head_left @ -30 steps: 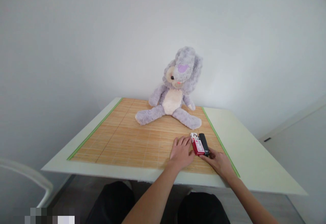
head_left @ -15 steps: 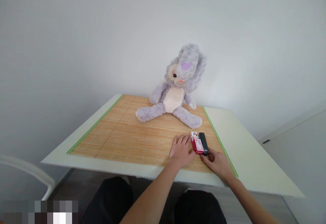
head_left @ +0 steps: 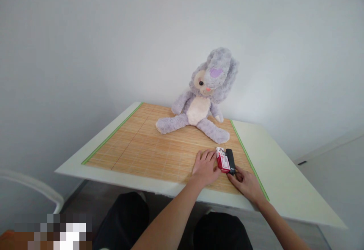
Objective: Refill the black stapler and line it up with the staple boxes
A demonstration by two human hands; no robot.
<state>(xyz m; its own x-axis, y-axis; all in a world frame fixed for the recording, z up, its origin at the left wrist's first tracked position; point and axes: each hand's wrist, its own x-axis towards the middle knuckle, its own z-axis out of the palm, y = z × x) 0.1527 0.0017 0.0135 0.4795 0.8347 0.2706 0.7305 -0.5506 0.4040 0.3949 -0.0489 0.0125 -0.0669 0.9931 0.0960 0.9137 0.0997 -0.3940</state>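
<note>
My left hand (head_left: 205, 167) lies on the bamboo mat with its fingers spread. Its thumb side is against or very close to a small red and white box (head_left: 223, 161). Right beside that box, on its right, is a black stapler (head_left: 230, 161), lying lengthwise away from me. My right hand (head_left: 247, 183) has thumb and curled fingers at the stapler's near end, closed around it. The fingertips there are partly hidden.
A grey plush rabbit (head_left: 198, 110) sits at the back of the mat (head_left: 136, 147), legs spread, one foot just beyond the box. The mat lies on a white table (head_left: 287, 166) against a wall. A pale curved bar (head_left: 34, 183) stands at the left.
The view has shifted slightly, so everything on the table appears a little farther right. Both hands, the box and the stapler keep about the same places relative to one another.
</note>
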